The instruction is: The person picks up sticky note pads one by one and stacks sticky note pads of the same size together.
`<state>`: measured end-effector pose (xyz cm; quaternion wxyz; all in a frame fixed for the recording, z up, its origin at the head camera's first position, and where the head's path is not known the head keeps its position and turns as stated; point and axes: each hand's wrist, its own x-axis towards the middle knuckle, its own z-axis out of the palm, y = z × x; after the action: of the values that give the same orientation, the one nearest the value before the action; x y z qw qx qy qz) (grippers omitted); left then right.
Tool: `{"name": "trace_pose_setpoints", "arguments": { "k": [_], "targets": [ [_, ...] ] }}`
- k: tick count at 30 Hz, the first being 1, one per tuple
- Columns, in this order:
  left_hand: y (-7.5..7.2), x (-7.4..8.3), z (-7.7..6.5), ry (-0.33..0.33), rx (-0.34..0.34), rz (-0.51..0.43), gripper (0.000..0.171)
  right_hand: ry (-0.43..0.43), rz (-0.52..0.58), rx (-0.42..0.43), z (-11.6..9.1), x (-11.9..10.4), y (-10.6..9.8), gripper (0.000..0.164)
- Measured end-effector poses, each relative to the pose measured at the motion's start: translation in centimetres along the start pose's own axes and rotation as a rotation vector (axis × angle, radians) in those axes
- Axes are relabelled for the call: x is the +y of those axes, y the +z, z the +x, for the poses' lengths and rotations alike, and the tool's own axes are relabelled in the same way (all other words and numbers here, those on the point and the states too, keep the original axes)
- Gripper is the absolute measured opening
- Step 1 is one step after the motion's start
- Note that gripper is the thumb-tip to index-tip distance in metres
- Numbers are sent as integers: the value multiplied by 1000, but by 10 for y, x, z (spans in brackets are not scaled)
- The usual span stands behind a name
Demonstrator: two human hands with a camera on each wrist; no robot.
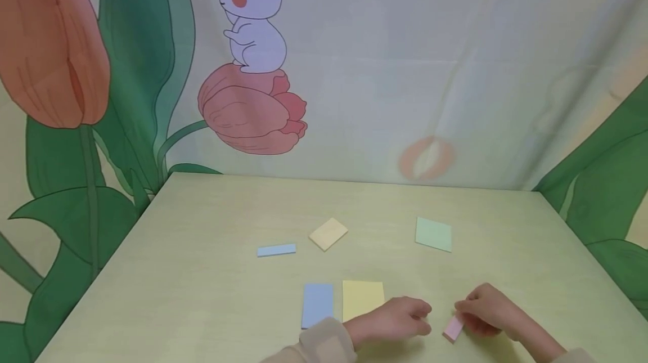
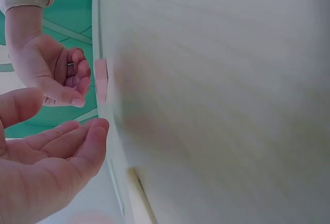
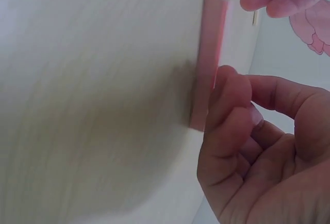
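Note:
A pink strip [image 1: 453,329] lies slantwise on the table near its front edge. Over the far end of the strip is my right hand [image 1: 487,311], fingers loosely bent. In the left wrist view a small gap shows between the right hand's fingertips and the pink strip [image 2: 101,81]. The right wrist view has its bent fingers [image 3: 232,110] overlapping the strip's side. My left hand [image 1: 392,319], fingers relaxed and holding nothing, hovers to the left of the strip. It covers the lower corner of a yellow square [image 1: 361,298]. Beside that lies a blue rectangle [image 1: 318,304], partly behind the left sleeve.
Farther back on the table [image 1: 212,295] lie a light blue strip [image 1: 276,250], a cream rectangle [image 1: 328,234] and a pale green square [image 1: 433,234]. Behind the table hangs a cloth [image 1: 364,98] printed with tulips and a rabbit.

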<state>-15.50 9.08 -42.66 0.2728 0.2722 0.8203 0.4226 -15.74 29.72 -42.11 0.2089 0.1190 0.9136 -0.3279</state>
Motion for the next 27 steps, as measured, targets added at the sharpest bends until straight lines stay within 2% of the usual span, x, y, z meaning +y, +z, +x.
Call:
{"name": "trace_pose_setpoints", "arguments": {
  "k": [4, 8, 16, 27],
  "targets": [
    [5, 2, 3, -15, -23, -11, 40, 51, -19, -15, 1, 6, -1, 26],
    [9, 5, 6, -13, -14, -10, 39, 84, -13, -14, 3, 10, 0, 25],
    [13, 11, 10, -33, -34, -20, 40, 83, 46, 3, 3, 10, 3, 24],
    [12, 12, 11, -40, -74, -37, 38, 32, 78, -8, 2, 0, 8, 20]
  ]
}}
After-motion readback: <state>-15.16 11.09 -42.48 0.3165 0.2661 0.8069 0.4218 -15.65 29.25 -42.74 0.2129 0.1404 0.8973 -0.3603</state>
